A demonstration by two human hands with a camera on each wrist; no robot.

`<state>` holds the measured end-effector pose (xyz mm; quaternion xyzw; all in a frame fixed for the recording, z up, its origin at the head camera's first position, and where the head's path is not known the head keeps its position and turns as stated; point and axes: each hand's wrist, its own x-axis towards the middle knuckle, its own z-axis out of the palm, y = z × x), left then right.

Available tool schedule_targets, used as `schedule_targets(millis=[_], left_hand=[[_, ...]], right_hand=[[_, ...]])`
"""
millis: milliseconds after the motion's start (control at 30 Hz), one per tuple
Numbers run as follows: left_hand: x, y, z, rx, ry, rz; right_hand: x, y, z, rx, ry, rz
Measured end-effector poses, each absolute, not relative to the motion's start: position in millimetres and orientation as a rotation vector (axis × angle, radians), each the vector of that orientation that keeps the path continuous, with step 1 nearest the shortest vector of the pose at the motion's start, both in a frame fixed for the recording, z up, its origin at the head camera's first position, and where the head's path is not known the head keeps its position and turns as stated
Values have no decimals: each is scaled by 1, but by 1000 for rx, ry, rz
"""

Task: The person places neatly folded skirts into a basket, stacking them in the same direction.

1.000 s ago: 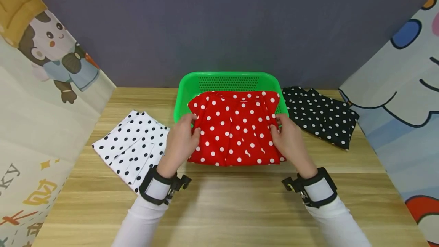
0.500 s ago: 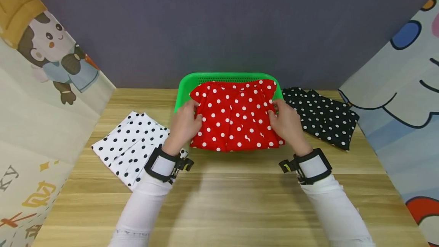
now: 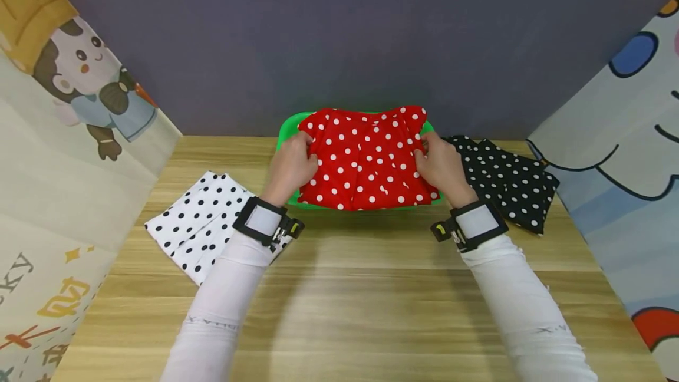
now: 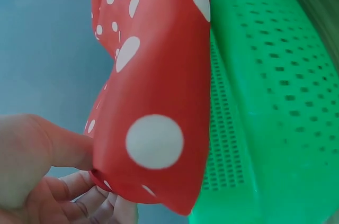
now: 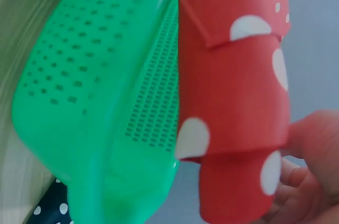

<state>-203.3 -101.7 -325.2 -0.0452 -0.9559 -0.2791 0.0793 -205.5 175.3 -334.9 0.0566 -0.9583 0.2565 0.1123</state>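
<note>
A folded red cloth with white dots (image 3: 368, 161) is held up over a green perforated plastic basket (image 3: 287, 129), covering most of it in the head view. My left hand (image 3: 292, 164) pinches the cloth's left edge, thumb on top and fingers beneath. On the opposite edge my right hand (image 3: 441, 165) pinches it the same way. Both wrist views show the red cloth (image 4: 153, 91) apart from the basket wall (image 5: 79, 65), with its folded layers visible from the side. Whether anything lies inside the basket is hidden.
A folded white cloth with black dots (image 3: 198, 226) lies on the wooden table (image 3: 350, 311) at left, partly under the left forearm. At right lies a folded black cloth with white dots (image 3: 509, 181). A dark grey wall (image 3: 339, 34) rises behind the basket.
Both hands have moved forward, away from the body, carrying the red cloth farther over the basket. The basket's back rim is now mostly covered. The white and black cloths stay put.
</note>
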Motion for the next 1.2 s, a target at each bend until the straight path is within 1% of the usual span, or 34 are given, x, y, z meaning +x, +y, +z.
schedule_targets(millis=[233,533,900,1200], left_hand=[[-219,-97,-321,-117,-2890,-828],[-235,-95,-321,-81,-2952,-775],[-253,-90,-327,-9,-3093,-729],[-261,-87,-332,49,-3154,-817]], right_hand=[[-224,175,-331,116,-2884,758],[-240,168,-327,26,-2977,766],[-254,165,-330,50,-3089,678],[-264,164,-333,68,-3209,594]])
